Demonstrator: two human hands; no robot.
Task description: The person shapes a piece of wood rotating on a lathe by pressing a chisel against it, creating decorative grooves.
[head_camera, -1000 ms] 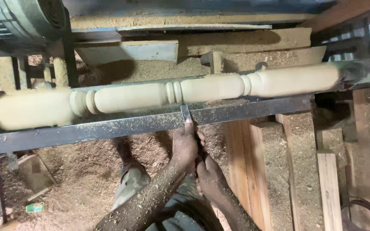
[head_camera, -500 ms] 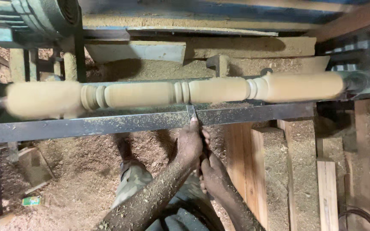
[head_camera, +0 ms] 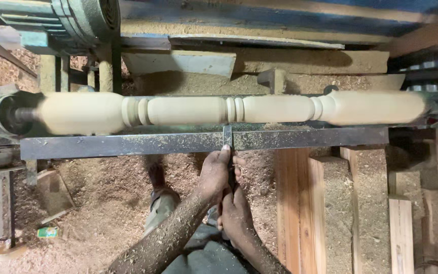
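A long pale wooden spindle [head_camera: 229, 109] lay level across the lathe, gripped at both ends, its surface blurred as turning wood looks, with bead rings cut at three places along it. Just below and in front ran a dark steel bar [head_camera: 128, 144], dusted with shavings, which served as a rest: the chisel [head_camera: 227, 137] lay across it so the bar took the load, its blade pointed up at the beads near the spindle's middle. Whether the edge touched the wood could not be told. The left hand [head_camera: 215, 175] was closed over the chisel close behind the bar, a finger stretched forward along the blade, likely to pin it down and steer it. The right hand [head_camera: 235, 215] was wrapped around the handle further back, near the body, to give leverage; the handle itself was mostly hidden by both hands. Both forearms were flecked with sawdust. Behind the spindle sat a green stepped pulley [head_camera: 84, 18] at upper left and a grey metal plate [head_camera: 178, 63]. Sawdust [head_camera: 97, 203] covered the floor below, wooden planks [head_camera: 295, 203] stood upright to the right, and a small green object [head_camera: 47, 232] lay at lower left. Nothing stood between the chisel and the spindle but the bar.
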